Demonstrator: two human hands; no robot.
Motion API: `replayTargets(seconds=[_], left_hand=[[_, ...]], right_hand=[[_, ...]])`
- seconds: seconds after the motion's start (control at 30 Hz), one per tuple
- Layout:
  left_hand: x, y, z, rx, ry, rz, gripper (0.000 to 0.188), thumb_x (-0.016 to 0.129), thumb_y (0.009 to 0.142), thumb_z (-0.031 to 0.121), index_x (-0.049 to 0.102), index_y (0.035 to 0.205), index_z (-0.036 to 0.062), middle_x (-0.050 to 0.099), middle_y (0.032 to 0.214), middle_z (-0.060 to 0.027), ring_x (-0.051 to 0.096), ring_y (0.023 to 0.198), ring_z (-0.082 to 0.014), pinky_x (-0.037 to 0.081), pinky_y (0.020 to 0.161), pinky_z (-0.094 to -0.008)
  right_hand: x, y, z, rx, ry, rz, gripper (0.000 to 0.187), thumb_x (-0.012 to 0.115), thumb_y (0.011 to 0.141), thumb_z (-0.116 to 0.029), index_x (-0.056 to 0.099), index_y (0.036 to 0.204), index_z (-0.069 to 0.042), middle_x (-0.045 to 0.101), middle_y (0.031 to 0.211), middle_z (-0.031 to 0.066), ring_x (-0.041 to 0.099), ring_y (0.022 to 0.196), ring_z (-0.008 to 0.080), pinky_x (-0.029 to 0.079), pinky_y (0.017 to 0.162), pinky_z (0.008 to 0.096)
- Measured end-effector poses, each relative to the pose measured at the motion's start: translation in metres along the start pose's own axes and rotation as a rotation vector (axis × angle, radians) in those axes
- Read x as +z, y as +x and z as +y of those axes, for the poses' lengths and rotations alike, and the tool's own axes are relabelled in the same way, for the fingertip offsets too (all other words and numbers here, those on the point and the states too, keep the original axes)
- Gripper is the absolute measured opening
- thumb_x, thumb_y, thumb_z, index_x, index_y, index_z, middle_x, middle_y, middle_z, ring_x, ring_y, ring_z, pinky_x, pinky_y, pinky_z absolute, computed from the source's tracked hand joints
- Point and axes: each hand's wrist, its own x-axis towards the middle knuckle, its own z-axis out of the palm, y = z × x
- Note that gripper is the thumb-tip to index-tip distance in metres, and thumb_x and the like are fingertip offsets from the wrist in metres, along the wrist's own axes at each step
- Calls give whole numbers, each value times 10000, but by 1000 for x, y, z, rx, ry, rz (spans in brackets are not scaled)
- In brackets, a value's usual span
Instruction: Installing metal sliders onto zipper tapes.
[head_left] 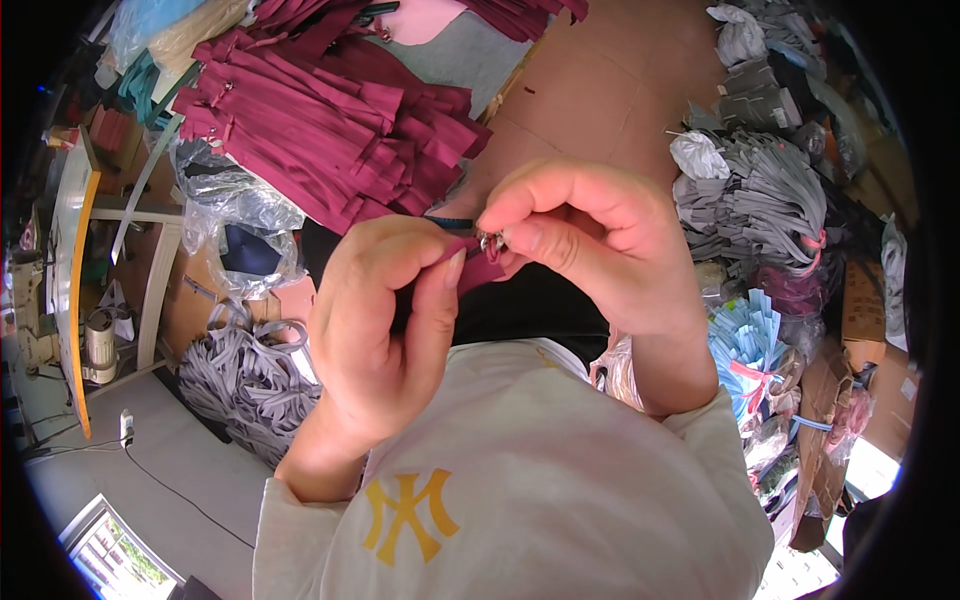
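In front of my chest, both hands are closed on one small maroon fabric strap (pixel 484 272). My left hand (pixel 385 315) pinches its left part between thumb and forefinger. With thumb and fingertips, my right hand (pixel 610 235) grips a small silvery metal fitting (pixel 491 242) at the strap's other end. A maroon loop passes by the metal; its exact shape is too small to make out. Beyond my left hand lies a large pile of maroon straps (pixel 330 125), some with metal bits at their ends.
Bundles of grey straps (pixel 765 185) and light blue straps (pixel 745 330) lie on the right, among plastic bags and cardboard (pixel 862 310). More grey straps (pixel 245 375) are heaped at left, near clear plastic bags (pixel 240 245). A wooden-edged table (pixel 85 290) stands far left.
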Motion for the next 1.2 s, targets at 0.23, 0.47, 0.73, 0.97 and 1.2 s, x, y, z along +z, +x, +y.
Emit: replayTargets(seconds=[0.23, 0.47, 0.73, 0.97, 1.2], left_hand=[[-1, 0, 1, 13, 14, -7, 173, 656, 797, -120, 594, 941, -47, 630, 869, -144, 608, 742, -250, 482, 660, -300], [-4, -1, 0, -2, -3, -20, 173, 660, 798, -115, 597, 942, -42, 631, 862, -139, 606, 737, -247, 476, 657, -298], [-5, -3, -2, -50, -73, -48, 140, 657, 811, -98, 600, 926, -42, 627, 842, -133, 592, 713, -245, 468, 651, -301], [-3, -5, -1, -114, -131, -15, 117, 643, 849, -79, 595, 949, -42, 631, 860, -123, 590, 727, -209, 464, 665, -280], [-2, -10, 4, -476, -475, 113, 121, 581, 940, -34, 566, 1060, -44, 603, 961, -38, 530, 772, -64, 427, 697, -190]], right_hand=[[1, 0, 0, -59, -68, -4, 122, 558, 947, 10, 638, 1036, 38, 665, 939, 68, 669, 829, 130, 547, 748, 245], [3, 5, -4, -2, -51, -43, 128, 587, 936, -5, 605, 1057, 30, 641, 935, 52, 633, 787, 106, 536, 702, 239], [-5, 12, -4, 49, 54, -117, 229, 604, 912, 28, 560, 1137, 24, 645, 964, 96, 634, 837, 118, 532, 732, 234], [-3, 14, -4, 52, 36, -114, 256, 599, 916, 25, 546, 1166, 25, 647, 959, 97, 631, 872, 129, 537, 740, 249], [20, 3, 10, 38, 305, 153, 282, 650, 911, -37, 531, 1162, 15, 626, 975, 71, 630, 904, 105, 546, 746, 245]])
